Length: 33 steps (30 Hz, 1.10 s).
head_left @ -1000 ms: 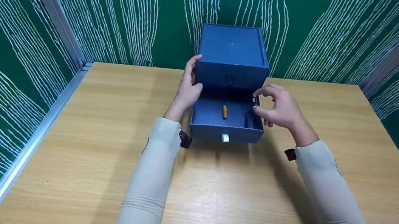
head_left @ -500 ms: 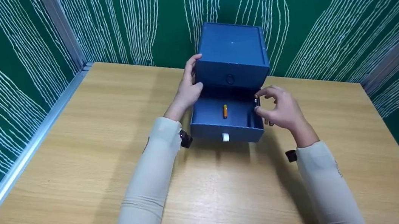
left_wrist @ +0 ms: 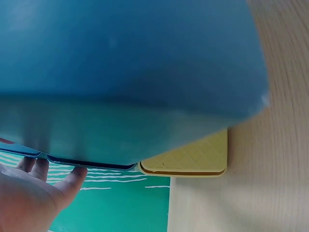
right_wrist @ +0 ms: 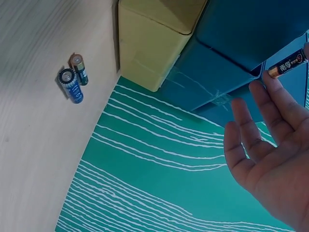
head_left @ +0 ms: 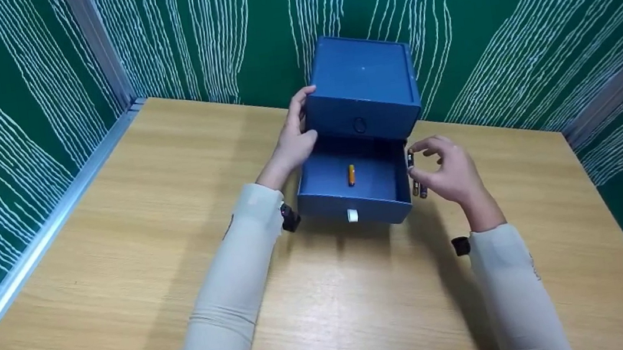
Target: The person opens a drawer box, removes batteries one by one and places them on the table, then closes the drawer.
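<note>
A blue drawer unit [head_left: 363, 70] stands at the back of the table, its lower drawer [head_left: 321, 182] pulled out. Inside that drawer lies an orange battery [head_left: 351, 175]. My left hand [head_left: 291, 145] rests against the unit's left side, thumb near the front corner; in the left wrist view its extended fingers [left_wrist: 72, 181] touch the side. Just outside the drawer's right wall, my right hand [head_left: 451, 172] pinches a dark battery with a copper end [right_wrist: 287, 64] between thumb and index finger. Its other fingers are spread. Below it, two batteries stand on the table, one copper-topped [right_wrist: 78, 69], one blue [right_wrist: 72, 87].
Under the blue drawers, the wrist views show a yellow bottom section [right_wrist: 149, 46]. Green walls with white wavy lines [head_left: 258, 33] close in the wooden table [head_left: 329, 315] behind and at both sides. A white tab [head_left: 353, 215] sticks out from the drawer front.
My right hand has moved right with the battery, from over the drawer's right edge to just outside it. The left hand and the drawer unit have stayed in place.
</note>
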Each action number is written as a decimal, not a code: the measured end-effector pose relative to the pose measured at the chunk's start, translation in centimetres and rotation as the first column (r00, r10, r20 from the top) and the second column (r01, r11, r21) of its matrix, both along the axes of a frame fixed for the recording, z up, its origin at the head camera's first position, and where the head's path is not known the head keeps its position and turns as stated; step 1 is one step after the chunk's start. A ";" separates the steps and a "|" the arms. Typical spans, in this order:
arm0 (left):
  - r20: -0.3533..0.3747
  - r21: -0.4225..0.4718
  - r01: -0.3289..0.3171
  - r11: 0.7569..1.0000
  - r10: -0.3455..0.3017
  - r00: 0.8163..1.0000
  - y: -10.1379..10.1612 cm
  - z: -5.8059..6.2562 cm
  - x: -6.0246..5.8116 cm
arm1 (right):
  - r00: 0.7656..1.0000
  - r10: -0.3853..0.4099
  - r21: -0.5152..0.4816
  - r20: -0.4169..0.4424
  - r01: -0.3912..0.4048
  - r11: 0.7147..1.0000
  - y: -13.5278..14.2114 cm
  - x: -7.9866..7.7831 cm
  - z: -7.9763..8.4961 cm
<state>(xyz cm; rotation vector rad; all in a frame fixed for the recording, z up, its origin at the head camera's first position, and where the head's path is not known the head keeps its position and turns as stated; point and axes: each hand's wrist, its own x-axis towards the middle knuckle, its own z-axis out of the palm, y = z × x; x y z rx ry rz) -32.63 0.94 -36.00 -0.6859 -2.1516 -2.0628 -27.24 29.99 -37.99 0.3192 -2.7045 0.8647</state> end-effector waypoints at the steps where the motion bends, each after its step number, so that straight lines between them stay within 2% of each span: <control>1: 0.000 0.001 0.001 1.000 -0.001 1.000 0.0 0.0 0.0 | 1.000 -0.003 0.002 0.001 0.003 1.000 0.1 0.0 0.0; 10: 0.005 -0.017 -0.001 1.000 0.001 1.000 0.0 0.1 0.0 | 1.000 -0.011 0.011 -0.011 0.011 1.000 0.3 -0.1 -0.5; 33: 0.001 -0.021 -0.009 1.000 0.009 1.000 0.0 0.1 0.0 | 0.996 -0.046 0.059 0.080 0.041 0.997 0.8 -0.8 -2.3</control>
